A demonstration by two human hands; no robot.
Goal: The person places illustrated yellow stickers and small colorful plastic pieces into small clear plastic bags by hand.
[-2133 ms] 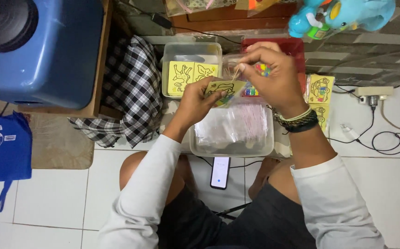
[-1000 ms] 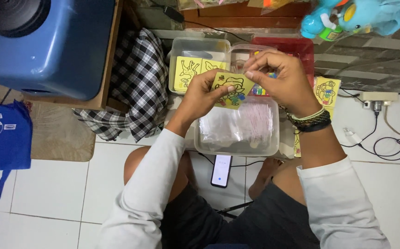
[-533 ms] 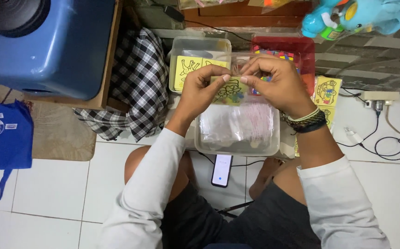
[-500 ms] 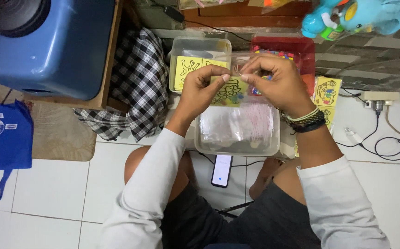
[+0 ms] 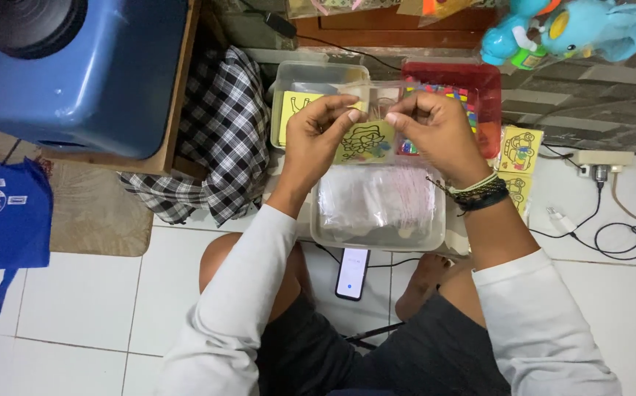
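Hands [image 5: 318, 143] closer — glossy yellow card [image 5: 365, 141]

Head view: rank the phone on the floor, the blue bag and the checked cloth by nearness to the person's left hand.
From the left hand:
1. Checked cloth, just to its left, beside the tubs.
2. Phone, below it on the tiles, between the person's legs.
3. Blue bag, far left on the floor.

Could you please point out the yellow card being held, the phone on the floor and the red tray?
yellow card [image 5: 365, 141]: head view, its printed face.
phone [image 5: 351, 273]: head view, its screen.
red tray [image 5: 488, 81]: head view, its right rim.
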